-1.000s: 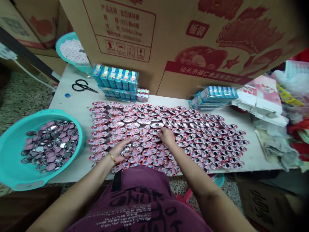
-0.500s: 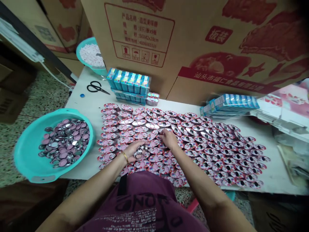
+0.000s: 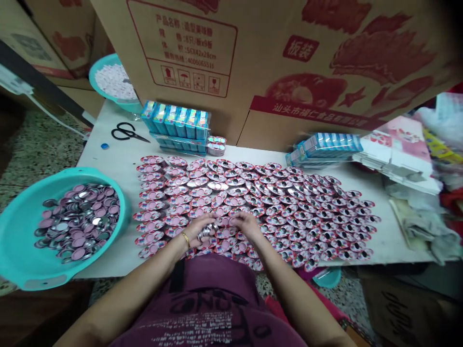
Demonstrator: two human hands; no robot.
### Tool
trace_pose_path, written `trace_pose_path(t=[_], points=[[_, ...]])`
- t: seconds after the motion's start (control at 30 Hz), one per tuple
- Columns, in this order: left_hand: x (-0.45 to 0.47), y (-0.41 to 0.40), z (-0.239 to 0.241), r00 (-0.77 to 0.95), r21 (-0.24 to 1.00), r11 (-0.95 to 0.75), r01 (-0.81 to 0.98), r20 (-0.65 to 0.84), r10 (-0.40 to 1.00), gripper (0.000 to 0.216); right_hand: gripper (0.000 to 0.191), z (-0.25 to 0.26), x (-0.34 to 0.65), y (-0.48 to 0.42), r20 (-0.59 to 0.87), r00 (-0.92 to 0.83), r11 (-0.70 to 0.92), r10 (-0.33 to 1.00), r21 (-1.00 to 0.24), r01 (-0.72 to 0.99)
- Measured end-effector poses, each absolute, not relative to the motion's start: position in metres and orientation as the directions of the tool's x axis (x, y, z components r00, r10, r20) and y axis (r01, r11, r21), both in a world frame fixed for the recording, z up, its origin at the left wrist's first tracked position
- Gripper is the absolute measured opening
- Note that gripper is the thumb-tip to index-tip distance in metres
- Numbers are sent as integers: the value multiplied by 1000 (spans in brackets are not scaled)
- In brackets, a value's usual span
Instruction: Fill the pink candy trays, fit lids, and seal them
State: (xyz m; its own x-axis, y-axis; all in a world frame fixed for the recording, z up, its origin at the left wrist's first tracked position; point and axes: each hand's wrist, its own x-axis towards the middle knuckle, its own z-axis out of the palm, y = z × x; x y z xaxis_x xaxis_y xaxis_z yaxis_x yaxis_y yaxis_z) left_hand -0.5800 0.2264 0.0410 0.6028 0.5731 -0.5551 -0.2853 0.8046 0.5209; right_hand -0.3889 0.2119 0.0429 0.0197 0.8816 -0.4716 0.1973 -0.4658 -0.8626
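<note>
My left hand (image 3: 198, 229) is closed around several small round metal discs (image 3: 207, 232), their silvery rims showing between the fingers. Close beside it, my right hand (image 3: 247, 225) has its fingertips drawn together low over the rows; whatever is between them is hidden. Under both hands stand rows of oval printed pieces (image 3: 278, 220) in red, white and pink. Toward the left, the oval pieces (image 3: 152, 205) have pink discs in their centres; toward the right, the oval pieces (image 3: 327, 225) show dark round holes.
A turquoise basin (image 3: 17, 226) with many loose pink-faced discs stands at the left. Black scissors (image 3: 126, 133), blue packs (image 3: 177, 123) and more blue packs (image 3: 325, 148) lie behind the rows. A large carton (image 3: 253, 58) walls off the back. Papers (image 3: 394, 154) are piled at the right.
My right hand has come nearer to my body, onto a lower row close to my left hand. My left hand still holds its discs. The view has shifted rightward.
</note>
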Motion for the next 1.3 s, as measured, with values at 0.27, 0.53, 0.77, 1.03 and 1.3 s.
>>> trace_pose_path(t=[0.27,0.53,0.77,1.03,1.3], points=[[-593,234,45,602,368,806,-463,-536,591,21,27,44,-375,268,-381,167,-212,909,-80,974],[-590,238,45,574,298,799,-522,-570,588,21,33,51,-385,262,-337,143,-223,931,-211,952],[-586,236,42,433,452,733,-508,-602,671,22,31,45,-454,226,-426,-117,-431,897,-902,-16],[-599,240,46,220,846,468,-256,-421,880,23,25,41,-461,234,-622,-418,-748,663,-576,-330],[-631,261,44,229,383,470,-795,-529,818,24,15,58,-451,322,-399,-78,-369,914,-894,254]])
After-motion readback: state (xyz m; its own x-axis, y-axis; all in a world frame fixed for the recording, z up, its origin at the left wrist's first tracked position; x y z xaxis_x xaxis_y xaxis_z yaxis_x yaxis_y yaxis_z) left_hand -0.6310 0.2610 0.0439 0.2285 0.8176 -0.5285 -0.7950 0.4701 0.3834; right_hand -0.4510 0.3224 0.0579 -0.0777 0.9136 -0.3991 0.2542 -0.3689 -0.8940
